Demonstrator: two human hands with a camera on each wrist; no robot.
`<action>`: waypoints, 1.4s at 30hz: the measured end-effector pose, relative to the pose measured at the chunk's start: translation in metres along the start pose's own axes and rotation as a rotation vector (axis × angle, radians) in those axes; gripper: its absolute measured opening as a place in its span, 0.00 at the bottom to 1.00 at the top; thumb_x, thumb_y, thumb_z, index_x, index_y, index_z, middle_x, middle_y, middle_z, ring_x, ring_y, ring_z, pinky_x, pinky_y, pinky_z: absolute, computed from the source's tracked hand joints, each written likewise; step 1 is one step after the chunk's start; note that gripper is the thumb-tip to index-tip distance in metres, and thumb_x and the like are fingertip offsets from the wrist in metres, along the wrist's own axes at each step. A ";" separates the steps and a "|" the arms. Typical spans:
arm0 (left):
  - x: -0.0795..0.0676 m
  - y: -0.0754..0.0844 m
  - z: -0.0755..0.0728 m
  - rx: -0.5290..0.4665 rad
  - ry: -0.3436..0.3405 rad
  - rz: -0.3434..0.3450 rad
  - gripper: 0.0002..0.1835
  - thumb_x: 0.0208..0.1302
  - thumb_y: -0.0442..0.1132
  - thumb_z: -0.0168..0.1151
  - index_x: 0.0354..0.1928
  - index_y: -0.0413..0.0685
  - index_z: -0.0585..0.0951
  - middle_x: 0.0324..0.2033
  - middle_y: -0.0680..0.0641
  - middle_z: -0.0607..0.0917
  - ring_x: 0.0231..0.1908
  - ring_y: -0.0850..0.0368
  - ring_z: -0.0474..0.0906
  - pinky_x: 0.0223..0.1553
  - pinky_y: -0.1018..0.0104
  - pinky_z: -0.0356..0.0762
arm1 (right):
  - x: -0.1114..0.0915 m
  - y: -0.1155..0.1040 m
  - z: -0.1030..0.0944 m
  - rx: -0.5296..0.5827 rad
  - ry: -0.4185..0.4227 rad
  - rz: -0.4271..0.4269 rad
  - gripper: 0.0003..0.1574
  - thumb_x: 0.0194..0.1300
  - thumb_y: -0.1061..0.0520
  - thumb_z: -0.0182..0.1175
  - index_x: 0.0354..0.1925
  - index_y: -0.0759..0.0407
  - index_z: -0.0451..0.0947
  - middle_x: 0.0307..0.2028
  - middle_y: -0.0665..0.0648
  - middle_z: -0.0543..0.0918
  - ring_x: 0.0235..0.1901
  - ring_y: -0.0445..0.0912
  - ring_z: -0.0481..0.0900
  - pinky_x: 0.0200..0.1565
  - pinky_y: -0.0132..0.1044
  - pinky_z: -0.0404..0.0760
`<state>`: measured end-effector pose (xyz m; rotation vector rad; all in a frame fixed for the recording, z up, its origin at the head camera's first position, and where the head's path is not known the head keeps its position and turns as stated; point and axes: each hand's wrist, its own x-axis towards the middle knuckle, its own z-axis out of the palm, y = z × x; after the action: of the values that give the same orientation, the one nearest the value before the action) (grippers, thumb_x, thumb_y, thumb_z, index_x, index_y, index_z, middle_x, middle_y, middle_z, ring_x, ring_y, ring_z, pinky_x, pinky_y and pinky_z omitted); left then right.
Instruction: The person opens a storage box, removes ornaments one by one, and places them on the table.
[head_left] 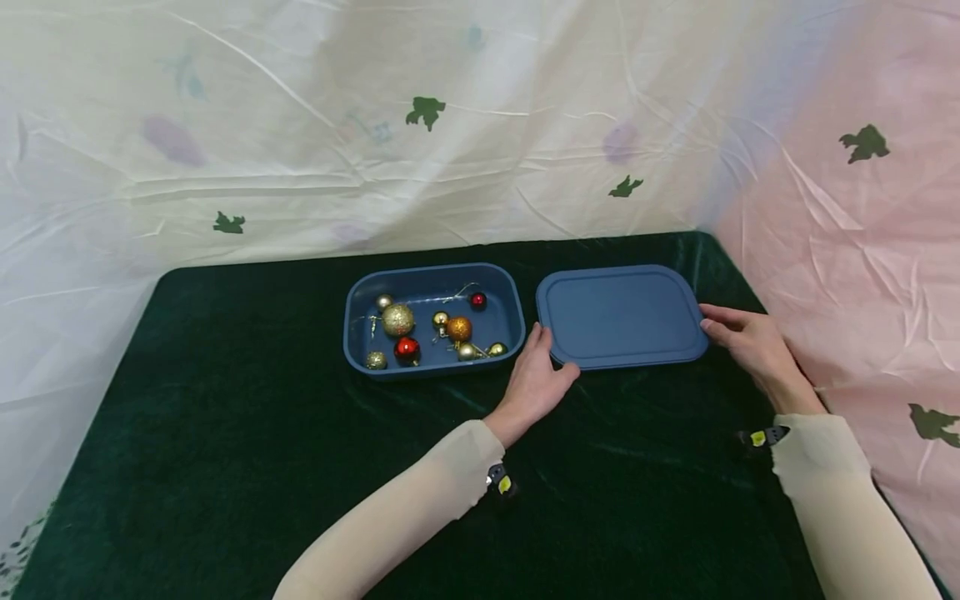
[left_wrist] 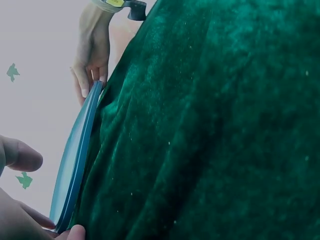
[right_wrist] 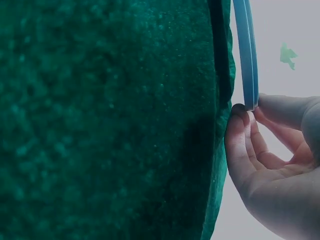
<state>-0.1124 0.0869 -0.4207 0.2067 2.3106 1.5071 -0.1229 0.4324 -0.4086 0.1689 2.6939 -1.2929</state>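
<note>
Status: box [head_left: 431, 285] is open on the bench [head_left: 225, 467], uncovered. Every ornament [head_left: 398, 320] you can see is inside it: gold and red ones, loose on the floor of the box, none packed in any order. So the contents side looks done or at least needs nothing from you right now, I'd judge.

Lid [head_left: 621, 317] is off, top face up, just right of the box, with a narrow gap between. Lid handling is the step in hand, and I'd call it partway.

Your right hand [head_left: 753, 343] pinches the lid's right end, thumb on one face, fingers on the other. Your left hand [head_left: 536, 377] is at the lid's near left corner: fingertips touch the edge, thumb spread away in the left wrist view, so no firm grip shows there.

Your right fingers reach the bench side of the lid, so that end is probably off the surface. Can't tell whether the left end is also raised.

Open items: lid isn't seated on the box, and your right hand hasn't released it. What's left seems to hang on the lid alone.
</note>
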 end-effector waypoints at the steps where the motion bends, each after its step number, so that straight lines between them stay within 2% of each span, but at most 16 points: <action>1: 0.001 -0.001 -0.001 0.008 0.005 -0.007 0.40 0.73 0.44 0.60 0.81 0.40 0.56 0.82 0.44 0.48 0.80 0.48 0.48 0.77 0.54 0.52 | 0.002 0.000 0.001 -0.005 -0.003 -0.004 0.36 0.83 0.46 0.50 0.74 0.71 0.65 0.70 0.76 0.69 0.43 0.18 0.74 0.47 0.17 0.76; 2: 0.002 -0.001 -0.001 0.015 0.008 -0.013 0.40 0.73 0.44 0.60 0.81 0.40 0.56 0.82 0.44 0.48 0.80 0.48 0.48 0.77 0.54 0.52 | 0.003 0.000 0.003 -0.022 -0.004 -0.002 0.36 0.83 0.46 0.50 0.74 0.70 0.65 0.70 0.76 0.69 0.43 0.19 0.74 0.49 0.19 0.76; 4: 0.003 -0.002 -0.003 0.025 0.014 -0.021 0.40 0.73 0.44 0.60 0.81 0.40 0.57 0.82 0.43 0.49 0.80 0.48 0.49 0.77 0.54 0.52 | 0.006 -0.001 0.005 -0.054 -0.011 0.007 0.36 0.83 0.45 0.49 0.74 0.69 0.66 0.70 0.75 0.69 0.45 0.24 0.76 0.56 0.30 0.80; 6: 0.004 -0.002 -0.004 0.035 0.015 -0.028 0.40 0.73 0.44 0.60 0.80 0.40 0.57 0.82 0.43 0.49 0.80 0.47 0.49 0.77 0.54 0.52 | 0.008 -0.001 0.007 -0.074 -0.023 0.020 0.36 0.83 0.45 0.49 0.74 0.68 0.66 0.70 0.75 0.69 0.51 0.36 0.79 0.64 0.47 0.77; 8: 0.004 -0.001 -0.005 0.052 0.010 -0.034 0.40 0.73 0.45 0.59 0.80 0.40 0.58 0.82 0.42 0.49 0.80 0.47 0.49 0.77 0.54 0.51 | 0.010 -0.002 0.008 -0.078 -0.036 0.033 0.37 0.83 0.44 0.48 0.75 0.68 0.65 0.71 0.76 0.67 0.59 0.52 0.78 0.66 0.62 0.70; 10: 0.004 0.000 -0.005 0.072 0.000 -0.039 0.40 0.73 0.46 0.60 0.80 0.40 0.58 0.82 0.41 0.49 0.80 0.45 0.48 0.78 0.54 0.50 | 0.012 -0.003 0.009 -0.072 -0.051 0.044 0.37 0.83 0.45 0.47 0.75 0.70 0.64 0.72 0.78 0.65 0.65 0.65 0.71 0.66 0.68 0.66; 12: 0.003 0.002 -0.006 0.090 -0.018 -0.046 0.40 0.73 0.47 0.60 0.80 0.40 0.58 0.82 0.40 0.48 0.80 0.43 0.47 0.78 0.52 0.50 | 0.014 -0.003 0.009 -0.079 -0.060 0.051 0.37 0.83 0.45 0.46 0.74 0.71 0.64 0.72 0.79 0.64 0.69 0.70 0.66 0.66 0.70 0.64; 15: 0.001 0.005 -0.007 0.099 -0.050 -0.052 0.40 0.74 0.48 0.59 0.81 0.42 0.57 0.82 0.39 0.45 0.80 0.42 0.46 0.78 0.49 0.50 | 0.016 -0.003 0.010 -0.088 -0.062 0.054 0.36 0.84 0.46 0.46 0.74 0.72 0.64 0.72 0.80 0.63 0.71 0.71 0.62 0.66 0.71 0.64; 18: -0.001 0.006 -0.007 0.090 -0.069 -0.056 0.40 0.73 0.48 0.59 0.81 0.43 0.57 0.82 0.39 0.42 0.80 0.42 0.44 0.78 0.48 0.48 | 0.017 -0.002 0.012 -0.097 -0.050 0.055 0.35 0.84 0.47 0.47 0.73 0.72 0.65 0.71 0.80 0.64 0.70 0.71 0.63 0.66 0.71 0.64; 24: -0.003 0.005 -0.006 0.060 -0.074 -0.025 0.38 0.74 0.47 0.59 0.81 0.44 0.60 0.82 0.39 0.45 0.80 0.44 0.46 0.78 0.51 0.48 | 0.015 -0.001 0.011 -0.123 -0.035 0.087 0.35 0.83 0.45 0.48 0.72 0.72 0.67 0.70 0.79 0.65 0.69 0.72 0.62 0.66 0.72 0.63; 30: -0.014 0.003 -0.010 0.036 -0.099 0.056 0.36 0.74 0.45 0.59 0.80 0.47 0.62 0.81 0.43 0.54 0.79 0.48 0.53 0.77 0.53 0.53 | 0.007 0.001 0.009 -0.150 -0.040 0.081 0.39 0.82 0.41 0.47 0.73 0.71 0.65 0.70 0.79 0.66 0.68 0.73 0.63 0.64 0.74 0.63; 36: -0.030 -0.001 -0.018 -0.015 -0.080 0.161 0.33 0.76 0.45 0.58 0.78 0.48 0.65 0.76 0.47 0.67 0.75 0.54 0.63 0.74 0.54 0.62 | -0.009 -0.011 0.015 -0.231 0.056 0.011 0.39 0.83 0.39 0.44 0.72 0.69 0.68 0.67 0.80 0.69 0.64 0.74 0.68 0.58 0.73 0.69; 38: -0.035 -0.002 -0.022 -0.030 -0.079 0.200 0.32 0.76 0.46 0.58 0.78 0.50 0.65 0.75 0.49 0.69 0.74 0.56 0.63 0.73 0.55 0.63 | -0.014 -0.018 0.019 -0.240 0.107 -0.026 0.39 0.83 0.39 0.44 0.72 0.67 0.69 0.66 0.78 0.72 0.61 0.71 0.72 0.53 0.67 0.73; 40: -0.040 -0.003 -0.027 -0.043 -0.079 0.250 0.31 0.77 0.48 0.58 0.77 0.51 0.66 0.74 0.51 0.70 0.73 0.58 0.65 0.73 0.57 0.64 | -0.020 -0.025 0.024 -0.239 0.169 -0.065 0.37 0.82 0.39 0.45 0.71 0.64 0.72 0.65 0.75 0.75 0.57 0.64 0.75 0.50 0.53 0.76; 42: -0.045 -0.003 -0.033 -0.055 -0.079 0.301 0.30 0.77 0.48 0.57 0.77 0.52 0.67 0.73 0.52 0.71 0.72 0.60 0.66 0.72 0.58 0.65 | -0.025 -0.032 0.028 -0.226 0.227 -0.097 0.35 0.82 0.39 0.46 0.70 0.61 0.75 0.64 0.72 0.78 0.54 0.51 0.77 0.46 0.39 0.74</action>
<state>-0.0832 0.0430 -0.4018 0.6122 2.2476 1.6664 -0.1011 0.3894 -0.3965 0.1693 3.0515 -1.0373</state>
